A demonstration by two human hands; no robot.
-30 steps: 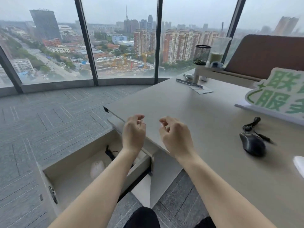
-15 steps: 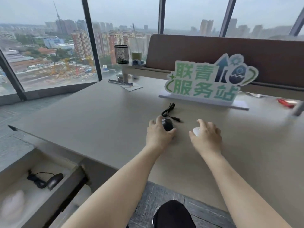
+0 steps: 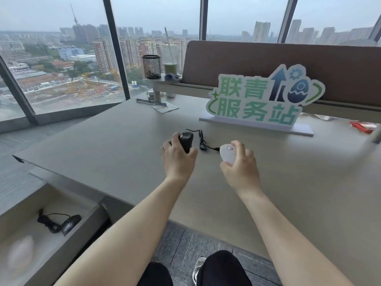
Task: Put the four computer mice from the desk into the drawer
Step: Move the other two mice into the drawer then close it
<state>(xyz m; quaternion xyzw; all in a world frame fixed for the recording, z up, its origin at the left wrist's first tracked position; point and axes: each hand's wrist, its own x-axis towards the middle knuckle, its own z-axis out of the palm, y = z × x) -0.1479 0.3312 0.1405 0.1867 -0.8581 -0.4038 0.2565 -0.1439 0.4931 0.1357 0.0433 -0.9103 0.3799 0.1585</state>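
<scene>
A black wired mouse (image 3: 186, 141) is gripped in the left hand (image 3: 178, 156), the thumb pressed on its right side and the fingers curled round its left, and it is tilted up so that its flat underside faces the camera. Its cable (image 3: 201, 139) trails from it in a loose bundle on the desk (image 3: 123, 145), with the plug end lying just beside the white mouse (image 3: 227, 152). That white mouse is grasped by the right hand (image 3: 240, 167), the fingers wrapped over its far side and the thumb beneath, so that its top and scroll wheel are shown. Both mice are held over the middle of the desk, in front of a green and white sign (image 3: 259, 100) with large characters (a blue arrow and an egg shape are set at its upper right). At lower left an open drawer (image 3: 68, 242) is seen under the desk edge; inside it a second black mouse (image 3: 70, 223) lies with its coiled cord, and a pale blurred shape (image 3: 20, 254), which may be a white mouse, lies nearer the camera. A mesh pen cup (image 3: 151, 66) and a glass of green drink (image 3: 170, 68) are set on a raised shelf at the far end of the desk.
</scene>
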